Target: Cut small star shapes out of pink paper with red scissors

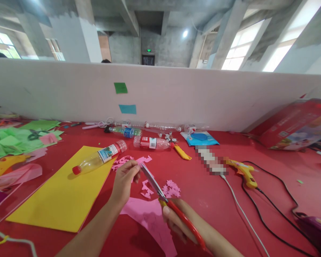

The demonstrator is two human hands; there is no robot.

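Observation:
My right hand (180,217) is closed round the red and yellow handles of a pair of scissors (153,182), whose blades point up and left. My left hand (127,176) is closed in a pinch beside the blade tips. Pink paper shows close behind those fingertips, but I cannot tell whether they hold a bit of it. Below the blades lies a large sheet of pink paper (151,219) with a curved edge. Small pink cut pieces (171,189) form a pile near the blades, and more pink scraps (122,162) lie behind my left hand.
A yellow sheet (59,192) carries a clear bottle (104,157) at left. Another bottle (152,142) lies behind my hands, near a blue packet (199,138). To the right are a yellow glue gun (243,171) and cables. A white partition (160,96) bounds the back.

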